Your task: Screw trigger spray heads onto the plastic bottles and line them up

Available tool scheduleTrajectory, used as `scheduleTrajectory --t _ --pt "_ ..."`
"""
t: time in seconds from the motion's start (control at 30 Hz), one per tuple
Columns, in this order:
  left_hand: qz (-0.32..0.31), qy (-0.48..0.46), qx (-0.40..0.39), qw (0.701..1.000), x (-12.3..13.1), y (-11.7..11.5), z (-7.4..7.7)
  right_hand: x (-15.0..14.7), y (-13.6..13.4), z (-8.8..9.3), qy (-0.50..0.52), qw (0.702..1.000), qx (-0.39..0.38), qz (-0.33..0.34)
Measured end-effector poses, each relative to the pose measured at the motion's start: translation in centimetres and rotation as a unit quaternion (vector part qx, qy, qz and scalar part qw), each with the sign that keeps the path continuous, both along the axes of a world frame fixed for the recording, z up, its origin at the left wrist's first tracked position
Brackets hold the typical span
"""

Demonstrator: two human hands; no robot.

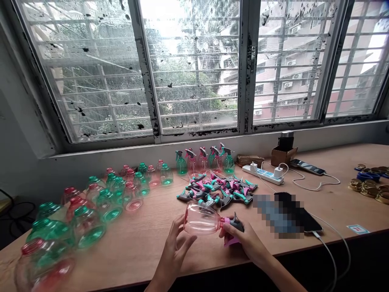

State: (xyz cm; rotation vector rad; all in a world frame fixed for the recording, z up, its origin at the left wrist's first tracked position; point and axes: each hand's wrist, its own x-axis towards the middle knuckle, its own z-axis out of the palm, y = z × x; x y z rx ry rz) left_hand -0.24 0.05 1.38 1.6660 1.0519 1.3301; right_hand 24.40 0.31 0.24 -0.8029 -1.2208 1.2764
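Observation:
A clear pink spray bottle (pixel 201 221) is held on its side above the table, its neck pointing right. My left hand (pixel 176 247) cups the bottle's base end, fingers behind it and thumb below. At the neck, my right hand (pixel 240 239) is closed round a pink and grey trigger spray head (pixel 235 224), which sits at the bottle's mouth. Whether it is screwed down tight I cannot tell. Just beyond the bottle lies a pile of loose trigger spray heads (pixel 221 188) in pink, teal and grey.
Several headless pink and green bottles (pixel 106 205) stand at the left. Finished spray bottles (pixel 203 160) line the window wall. To the right are a power strip (pixel 263 173), a phone (pixel 313 217) on a cable, another phone (pixel 308 167), a small cardboard box (pixel 283 156) and gold-coloured pieces (pixel 366 190).

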Motion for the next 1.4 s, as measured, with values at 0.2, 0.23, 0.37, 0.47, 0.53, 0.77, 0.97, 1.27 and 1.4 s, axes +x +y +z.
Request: scheduleTrajectory --t 0.2,0.23,0.37,0.47,0.53,0.77,0.97,1.27,1.4 --pt "-0.034 -0.001 -0.004 0.999 0.11 -0.27 0.34 0.05 -0.09 -0.04 0.004 1.0 0.002 0.005" --pt "-0.046 -0.009 -0.011 0.999 0.1 -0.33 0.41 0.07 -0.08 -0.09 0.003 1.0 0.003 0.005" --pt "-0.047 -0.018 -0.014 0.999 -0.18 -0.14 0.1 0.1 0.07 -0.3 0.006 1.0 0.004 0.003" --pt "-0.026 -0.001 -0.009 1.0 -0.41 0.24 -0.37 0.08 0.22 -0.37 0.016 1.0 -0.003 0.001" --pt "-0.019 0.015 -0.005 1.0 -0.39 0.32 -0.44 0.07 0.28 -0.39 0.014 1.0 -0.003 0.003" --pt "-0.047 -0.009 -0.008 0.999 0.25 -0.44 0.37 0.12 0.12 -0.46 0.004 1.0 0.001 0.005" --pt "-0.019 -0.01 -0.005 1.0 -0.11 -0.02 0.0 0.09 0.14 -0.4 0.001 1.0 0.007 0.003" --pt "-0.032 -0.01 -0.01 0.999 0.04 -0.32 0.21 0.05 0.09 -0.46 0.004 1.0 0.002 0.009" --pt "-0.041 -0.004 -0.001 0.999 -0.02 -0.19 0.14 0.04 -0.03 -0.22 0.0 1.0 0.004 0.007"
